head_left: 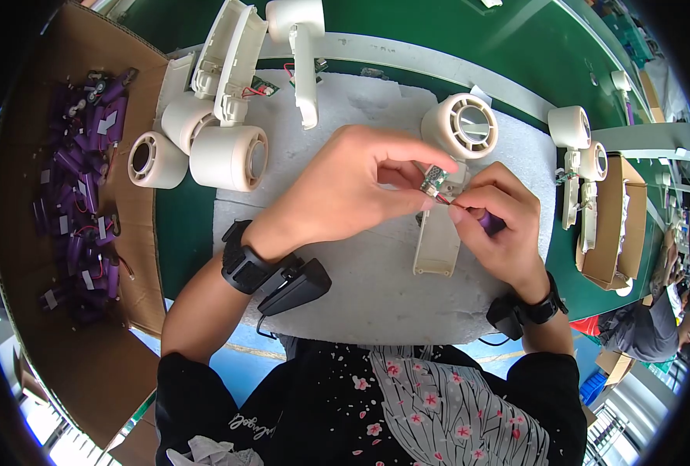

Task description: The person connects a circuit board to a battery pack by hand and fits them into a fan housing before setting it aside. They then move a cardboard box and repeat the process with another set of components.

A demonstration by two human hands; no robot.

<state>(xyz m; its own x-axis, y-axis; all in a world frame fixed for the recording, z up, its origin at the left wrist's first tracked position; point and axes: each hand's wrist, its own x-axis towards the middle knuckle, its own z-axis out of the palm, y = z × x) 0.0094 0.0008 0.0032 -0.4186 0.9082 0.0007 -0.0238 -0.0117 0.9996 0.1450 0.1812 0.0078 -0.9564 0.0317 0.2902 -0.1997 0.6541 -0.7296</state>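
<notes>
Between the thumb and forefinger of my left hand (353,175) is a small green circuit board (434,180), held edge-on above the mat. My right hand (500,221) is closed around a purple battery cell (491,223), mostly hidden by the fingers. Its fingertips pinch thin red and dark wires (443,199) that run to the board's edge; whether the plug is fully seated I cannot tell. Beneath both hands lies an open cream handle shell (436,252), joined to a round, ring-shaped head (460,126) at its far end.
A grey foam mat (360,295) covers the green bench (407,23). At left stands a cardboard box (131,264) of purple batteries (89,186). More cream housings (228,155) lie at the far left, others (570,128) at right beside a smaller carton (624,225). A person (644,330) sits far right.
</notes>
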